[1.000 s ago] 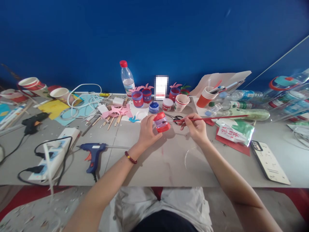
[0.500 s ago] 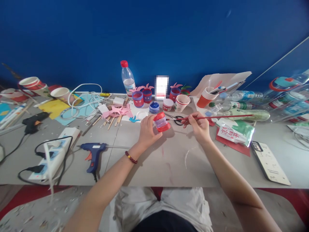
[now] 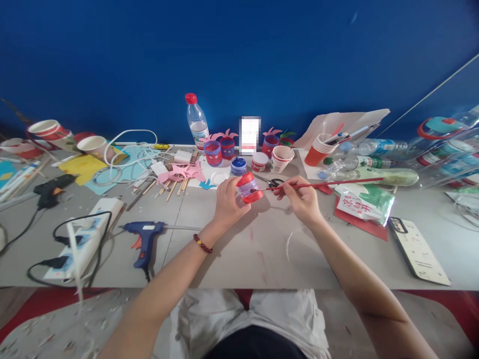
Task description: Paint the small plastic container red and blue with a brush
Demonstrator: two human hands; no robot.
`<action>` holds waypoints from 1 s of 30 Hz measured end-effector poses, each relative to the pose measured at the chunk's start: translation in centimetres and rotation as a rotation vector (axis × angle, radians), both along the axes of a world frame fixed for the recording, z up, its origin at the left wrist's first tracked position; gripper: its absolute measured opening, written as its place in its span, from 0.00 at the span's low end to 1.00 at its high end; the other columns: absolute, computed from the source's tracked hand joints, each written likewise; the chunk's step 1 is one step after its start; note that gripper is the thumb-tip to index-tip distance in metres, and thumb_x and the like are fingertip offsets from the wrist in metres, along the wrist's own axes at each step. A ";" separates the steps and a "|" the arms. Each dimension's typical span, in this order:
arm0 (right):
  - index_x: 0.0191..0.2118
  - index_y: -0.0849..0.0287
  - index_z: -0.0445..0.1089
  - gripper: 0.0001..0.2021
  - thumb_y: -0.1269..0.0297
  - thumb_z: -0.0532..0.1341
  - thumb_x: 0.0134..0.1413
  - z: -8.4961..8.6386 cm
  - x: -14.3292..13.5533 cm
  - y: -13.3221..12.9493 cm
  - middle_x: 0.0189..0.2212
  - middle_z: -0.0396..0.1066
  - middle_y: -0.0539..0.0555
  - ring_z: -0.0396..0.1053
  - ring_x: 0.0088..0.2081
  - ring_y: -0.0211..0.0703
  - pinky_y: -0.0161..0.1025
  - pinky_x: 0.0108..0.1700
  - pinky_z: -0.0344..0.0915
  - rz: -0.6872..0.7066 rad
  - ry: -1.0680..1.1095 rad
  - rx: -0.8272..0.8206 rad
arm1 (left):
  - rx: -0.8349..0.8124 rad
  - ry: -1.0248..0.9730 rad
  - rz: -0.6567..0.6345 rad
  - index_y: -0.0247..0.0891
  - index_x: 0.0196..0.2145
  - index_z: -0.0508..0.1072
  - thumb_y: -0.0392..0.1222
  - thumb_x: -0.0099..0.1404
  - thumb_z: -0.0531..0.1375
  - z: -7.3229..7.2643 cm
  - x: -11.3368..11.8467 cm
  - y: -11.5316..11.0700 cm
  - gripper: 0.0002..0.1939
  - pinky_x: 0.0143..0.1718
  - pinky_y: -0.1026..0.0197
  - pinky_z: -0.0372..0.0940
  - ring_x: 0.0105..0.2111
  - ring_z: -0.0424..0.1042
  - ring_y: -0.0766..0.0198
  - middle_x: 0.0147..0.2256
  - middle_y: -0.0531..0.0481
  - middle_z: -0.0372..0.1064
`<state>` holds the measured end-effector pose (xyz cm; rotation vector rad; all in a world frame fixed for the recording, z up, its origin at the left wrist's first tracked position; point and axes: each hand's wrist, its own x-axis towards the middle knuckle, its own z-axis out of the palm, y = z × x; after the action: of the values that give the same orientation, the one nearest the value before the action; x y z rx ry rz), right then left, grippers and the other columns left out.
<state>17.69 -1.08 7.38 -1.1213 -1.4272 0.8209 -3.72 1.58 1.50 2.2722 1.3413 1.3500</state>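
My left hand [image 3: 228,202] grips a small cup [image 3: 248,188] on its side, red at both ends with a purple band round the middle. My right hand [image 3: 301,198] pinches a long red-handled paintbrush [image 3: 329,184], and its tip touches the purple band. Behind the hands stand an open jar of blue paint [image 3: 238,165], a red paint jar [image 3: 259,161] with a pale lid, and a paper cup [image 3: 281,159]. Black-handled scissors [image 3: 276,183] lie just behind the brush. Finished-looking red and purple cups [image 3: 213,153] with eyes and pink paper leaves stand farther back.
A blue glue gun [image 3: 145,239] and a white power strip [image 3: 88,239] lie to the left. Pink paper cutouts [image 3: 183,172] and sticks are behind them. A water bottle [image 3: 196,122] stands at the back. On the right are a phone [image 3: 419,252], stacked cups [image 3: 319,149] and plastic bottles [image 3: 377,147].
My right hand has moved slightly left, bringing the brush tip from the band's right edge farther onto it. My left hand and the cup have barely moved.
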 end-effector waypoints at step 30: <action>0.31 0.55 0.68 0.17 0.46 0.61 0.59 -0.7 0.7 0.5 0.26 0.77 0.52 0.77 0.31 0.44 0.42 0.37 0.73 -0.069 -0.027 0.045 | 0.034 0.015 -0.027 0.41 0.58 0.58 0.39 0.54 0.62 0.5 -0.1 -0.2 0.34 0.56 0.46 0.61 0.53 0.65 0.49 0.54 0.41 0.65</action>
<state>18.34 -0.55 6.72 -1.1447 -1.4153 0.7238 -3.87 1.40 2.00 2.3183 1.2973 1.3597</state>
